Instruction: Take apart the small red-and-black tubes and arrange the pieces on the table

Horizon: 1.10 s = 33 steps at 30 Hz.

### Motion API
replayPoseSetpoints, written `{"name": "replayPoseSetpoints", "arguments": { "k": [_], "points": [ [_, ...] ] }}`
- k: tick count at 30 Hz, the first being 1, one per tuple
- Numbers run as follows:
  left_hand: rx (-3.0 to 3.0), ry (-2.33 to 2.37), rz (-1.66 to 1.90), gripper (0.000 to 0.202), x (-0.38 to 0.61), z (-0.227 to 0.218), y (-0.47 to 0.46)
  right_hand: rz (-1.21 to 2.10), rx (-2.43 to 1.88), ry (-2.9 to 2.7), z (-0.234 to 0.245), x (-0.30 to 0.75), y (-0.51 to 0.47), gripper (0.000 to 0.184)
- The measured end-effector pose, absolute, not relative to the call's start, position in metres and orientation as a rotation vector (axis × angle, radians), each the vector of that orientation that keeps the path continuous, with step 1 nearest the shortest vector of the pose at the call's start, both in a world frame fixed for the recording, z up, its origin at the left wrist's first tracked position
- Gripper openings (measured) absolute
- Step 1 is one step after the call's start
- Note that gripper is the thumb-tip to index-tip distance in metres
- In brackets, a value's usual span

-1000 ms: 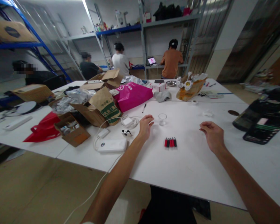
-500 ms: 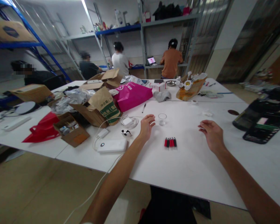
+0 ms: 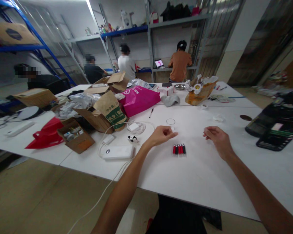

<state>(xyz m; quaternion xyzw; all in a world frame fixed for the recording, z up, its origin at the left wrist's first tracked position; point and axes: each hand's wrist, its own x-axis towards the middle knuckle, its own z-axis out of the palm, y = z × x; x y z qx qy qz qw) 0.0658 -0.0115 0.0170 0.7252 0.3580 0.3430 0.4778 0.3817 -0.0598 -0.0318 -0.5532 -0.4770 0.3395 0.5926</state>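
Observation:
My left hand reaches in over the table, thumb and fingers curled round a small clear object that they mostly hide. Just behind it lies a thin dark ring. In front of that hand, several red and black capped pieces lie side by side in a row. To the right, my right hand hovers over the white table with its fingertips pinched together. Whatever may be between those fingertips is too small to make out.
A white power bank and coiled white cable lie left of my forearm. Farther back are a magenta bag, cardboard boxes and a pen. A phone leans at right. Several people sit beyond the table.
My left hand has moved right and turned, its fingers now over the small clear object that lay in the open before. My right hand has shifted slightly, its fingers more curled.

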Motion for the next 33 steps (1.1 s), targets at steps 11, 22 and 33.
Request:
{"name": "replayPoseSetpoints", "arguments": {
  "k": [11,22,33],
  "points": [
    [2.206,0.951,0.41,0.038,0.068,0.005,-0.019,0.596,-1.233,-2.17,-0.036,0.338,-0.082,0.069],
    [2.081,0.821,0.385,0.029,0.078,0.003,-0.021,0.715,-1.193,-2.154,-0.028,0.332,-0.084,0.036],
    [1.553,0.753,1.081,0.037,0.074,0.026,-0.001,0.761,-1.197,-2.127,-0.029,0.334,-0.084,0.04]
  ]
}}
